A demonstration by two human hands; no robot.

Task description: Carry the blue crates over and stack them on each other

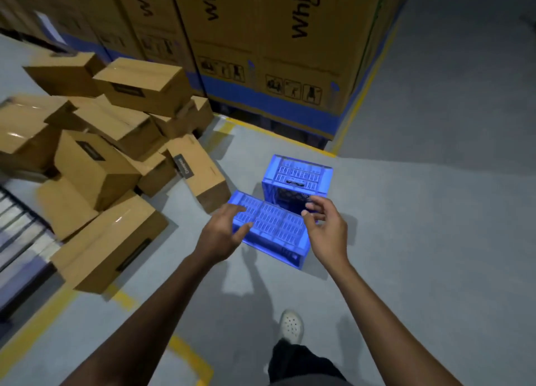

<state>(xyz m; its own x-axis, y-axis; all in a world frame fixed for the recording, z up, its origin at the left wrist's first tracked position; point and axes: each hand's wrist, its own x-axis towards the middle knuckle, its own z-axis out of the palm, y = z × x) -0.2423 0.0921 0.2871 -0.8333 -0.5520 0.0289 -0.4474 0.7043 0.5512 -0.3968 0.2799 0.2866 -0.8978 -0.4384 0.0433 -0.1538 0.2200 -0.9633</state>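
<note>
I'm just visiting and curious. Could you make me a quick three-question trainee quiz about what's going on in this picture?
1. True or false: the nearer blue crate is already lifted clear of the floor.
2. How many blue crates are in view?
3. The pile of cardboard boxes lies to the person's: A) left B) right C) behind.

Key:
1. False; it rests on the floor, with the left hand and right hand open above it.
2. Two; the farther blue crate lies beyond.
3. A

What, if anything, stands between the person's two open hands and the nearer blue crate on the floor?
Nothing visible does. The left hand and right hand hang open above the nearer blue crate, which lies on the grey floor. The pile of cardboard boxes sits off to the left, clear of both hands.
</note>
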